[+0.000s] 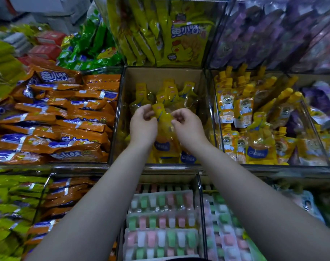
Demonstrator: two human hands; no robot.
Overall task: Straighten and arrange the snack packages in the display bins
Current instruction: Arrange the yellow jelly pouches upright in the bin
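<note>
Head view: left hand (143,126) and right hand (188,128) pinch a yellow pouch (164,121) (centre bin (160,74)).

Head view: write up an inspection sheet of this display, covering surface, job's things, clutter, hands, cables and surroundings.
Surface: middle bin, brown inner walls, only partly filled.
Job's things: yellow pouch held over the loose pouches lying at mixed angles in the middle bin.
Clutter: orange packages piled unevenly in the bin to the left; spouted pouches leaning various ways in the bin to the right.
Hands: left hand and right hand both pinch the yellow pouch near its top.
Cables: nothing seen.
Surroundings: chicken-print bags above, purple packs upper right, pastel candy trays below.
</note>
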